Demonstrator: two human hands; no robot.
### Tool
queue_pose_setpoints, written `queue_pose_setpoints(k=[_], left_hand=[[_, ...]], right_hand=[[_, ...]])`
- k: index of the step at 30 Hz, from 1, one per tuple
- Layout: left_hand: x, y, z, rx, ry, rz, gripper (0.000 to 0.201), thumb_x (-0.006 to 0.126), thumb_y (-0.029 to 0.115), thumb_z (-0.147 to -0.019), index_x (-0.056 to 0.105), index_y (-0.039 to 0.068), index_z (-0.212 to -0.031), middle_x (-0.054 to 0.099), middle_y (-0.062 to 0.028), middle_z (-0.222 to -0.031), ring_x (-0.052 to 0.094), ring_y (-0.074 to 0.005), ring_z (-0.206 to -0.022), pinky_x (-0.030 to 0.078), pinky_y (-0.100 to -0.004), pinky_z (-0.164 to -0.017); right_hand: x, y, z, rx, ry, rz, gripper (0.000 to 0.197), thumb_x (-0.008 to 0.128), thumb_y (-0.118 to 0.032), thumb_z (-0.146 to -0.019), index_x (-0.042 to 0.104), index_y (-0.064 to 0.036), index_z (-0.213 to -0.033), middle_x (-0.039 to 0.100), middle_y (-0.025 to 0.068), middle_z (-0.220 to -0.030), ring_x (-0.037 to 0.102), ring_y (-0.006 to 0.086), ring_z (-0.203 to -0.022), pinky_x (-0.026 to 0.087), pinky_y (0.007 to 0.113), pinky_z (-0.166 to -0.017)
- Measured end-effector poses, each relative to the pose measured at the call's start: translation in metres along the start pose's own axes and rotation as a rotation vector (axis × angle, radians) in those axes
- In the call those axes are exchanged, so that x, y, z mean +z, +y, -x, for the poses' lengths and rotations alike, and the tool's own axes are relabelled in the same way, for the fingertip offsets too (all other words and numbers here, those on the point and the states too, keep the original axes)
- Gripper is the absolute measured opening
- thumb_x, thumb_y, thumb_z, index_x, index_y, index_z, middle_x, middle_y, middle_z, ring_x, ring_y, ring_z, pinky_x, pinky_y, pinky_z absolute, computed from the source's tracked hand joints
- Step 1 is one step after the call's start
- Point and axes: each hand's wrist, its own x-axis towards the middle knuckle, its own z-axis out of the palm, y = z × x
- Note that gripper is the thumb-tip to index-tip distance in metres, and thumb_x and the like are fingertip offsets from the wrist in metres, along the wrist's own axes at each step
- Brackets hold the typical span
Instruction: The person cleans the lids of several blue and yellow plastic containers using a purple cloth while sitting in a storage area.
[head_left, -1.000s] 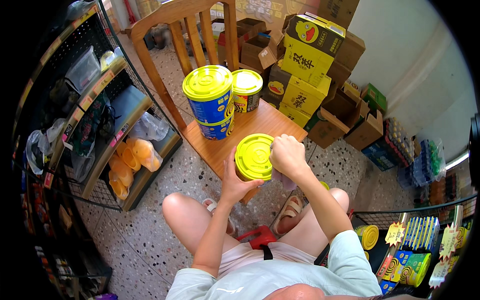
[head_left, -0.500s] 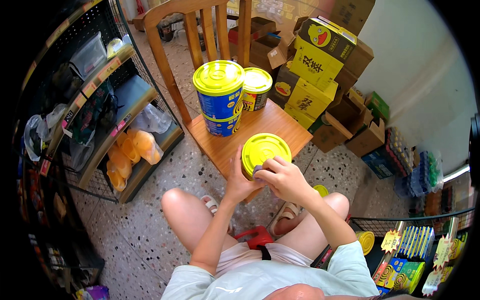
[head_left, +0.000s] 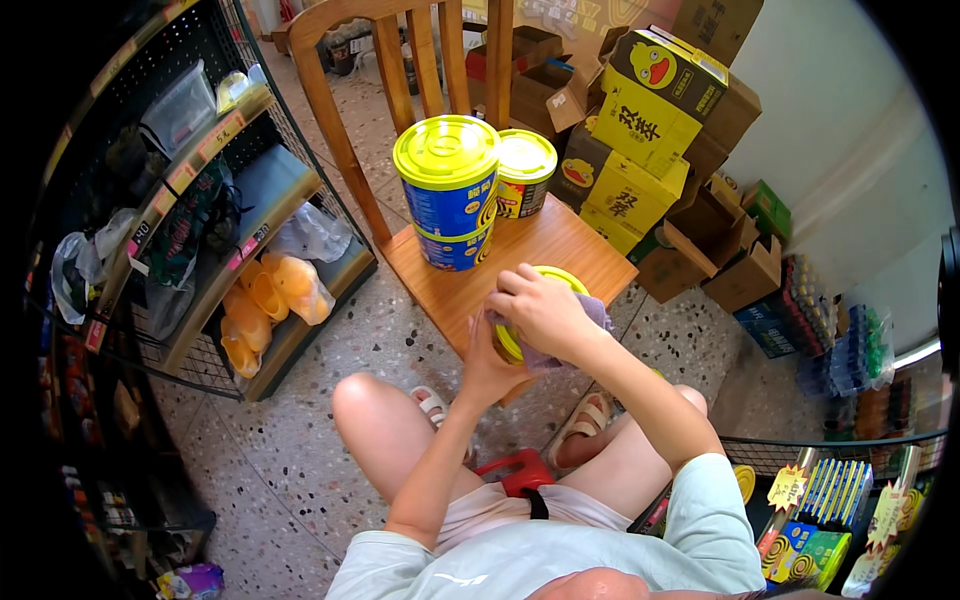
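A tub with a yellow-green lid [head_left: 562, 276] sits at the near edge of a wooden chair seat [head_left: 590, 253], mostly covered by my hands. My left hand [head_left: 488, 364] is wrapped around its left side. Over the lid, my right hand [head_left: 546, 314] presses a greyish-purple cloth [head_left: 596, 311], which drapes down the tub's right side. Farther back on the seat, a blue tub [head_left: 440, 208] with the same lid colour is stacked on another blue tub [head_left: 456, 252]. A smaller dark tub [head_left: 522, 198] with a pale yellow lid stands beside the stack.
Wire shelving at left holds orange slippers [head_left: 262, 302] and plastic bags. Yellow and brown cartons [head_left: 640, 125] are piled behind the chair, with open boxes and bottle packs [head_left: 850, 345] at right. A display rack [head_left: 830, 485] stands near right. A red stool [head_left: 515, 470] shows between my legs.
My right hand has moved from the tub's near side up across its lid. The cloth, earlier bunched in my fingers, now spreads over the lid and right side. The view has shifted slightly.
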Motion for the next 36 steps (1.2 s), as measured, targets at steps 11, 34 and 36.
queue_pose_setpoints(k=[11, 34, 36], left_hand=[[-0.004, 0.006, 0.001, -0.006, -0.016, -0.085, 0.128, 0.099, 0.024, -0.052, 0.024, 0.0, -0.153, 0.044, -0.0181, -0.143, 0.043, -0.0302, -0.136, 0.034, -0.0414, -0.115], [-0.003, -0.009, 0.001, 0.012, -0.03, 0.178, 0.126, 0.097, 0.027, -0.059, 0.019, 0.0, -0.154, 0.042, -0.0176, -0.147, 0.043, -0.0283, -0.136, 0.036, -0.0401, -0.114], [-0.002, -0.003, -0.001, 0.003, -0.009, 0.221, 0.127, 0.097, 0.034, -0.057, 0.023, -0.001, -0.153, 0.043, -0.0191, -0.145, 0.044, -0.0308, -0.135, 0.036, -0.042, -0.113]], right_hand=[[-0.011, 0.041, 0.011, 0.349, 0.042, 0.107, 0.016, 0.064, -0.018, -0.086, 0.072, -0.0137, -0.098, 0.063, 0.0031, -0.093, 0.061, 0.0239, -0.095, 0.055, 0.037, -0.074], [0.037, -0.042, 0.122, 0.537, 0.739, -0.444, 0.018, 0.067, 0.002, -0.084, 0.066, -0.0047, -0.1, 0.062, 0.0123, -0.093, 0.063, 0.0312, -0.083, 0.051, 0.038, -0.072], [0.045, -0.051, 0.127, 0.459, 0.739, -0.507, 0.02, 0.068, 0.003, -0.082, 0.066, -0.0047, -0.1, 0.062, 0.0113, -0.093, 0.063, 0.0309, -0.086, 0.051, 0.038, -0.073]])
